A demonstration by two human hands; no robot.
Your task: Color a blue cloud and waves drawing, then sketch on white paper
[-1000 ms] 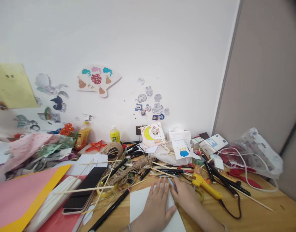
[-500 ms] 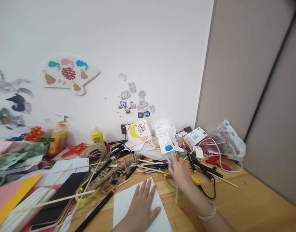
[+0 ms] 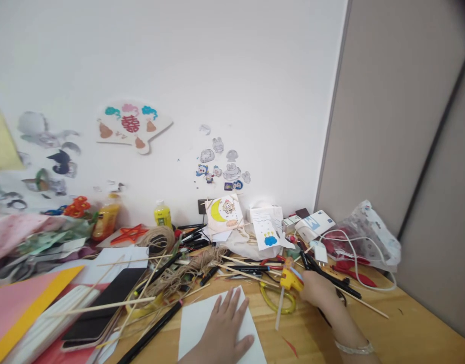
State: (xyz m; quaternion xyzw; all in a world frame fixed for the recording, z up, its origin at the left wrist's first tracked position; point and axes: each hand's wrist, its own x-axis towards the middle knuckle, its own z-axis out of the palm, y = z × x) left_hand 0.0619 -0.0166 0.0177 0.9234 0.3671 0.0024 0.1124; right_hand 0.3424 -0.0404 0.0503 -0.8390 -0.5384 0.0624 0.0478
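Observation:
My left hand (image 3: 227, 331) lies flat with its fingers stretched out, pressing on a white sheet of paper (image 3: 187, 318). To its right, my right hand (image 3: 319, 293) is closed, with a bracelet on the wrist. A slim light-blue tool (image 3: 297, 276), perhaps a pen or cutter, shows at its fingertips; its kind is unclear. Just beside those fingers lies a yellow hot glue gun (image 3: 289, 280) with a pale glue stick (image 3: 280, 308) poking out of it. The hand covers the gun's handle, and whether it touches it is hidden.
A yellow tape roll (image 3: 268, 301) lies beneath the glue gun. Black markers (image 3: 312, 263), thin wooden sticks (image 3: 240, 273) and twine (image 3: 187, 268) crowd the back. On the left are a phone (image 3: 107, 303) and coloured paper (image 3: 24, 308). A white wall rises behind.
My right hand has moved right and down, from above the glue gun to its handle side, uncovering the gun's body. My left hand stays on the paper. The camera view has shifted slightly.

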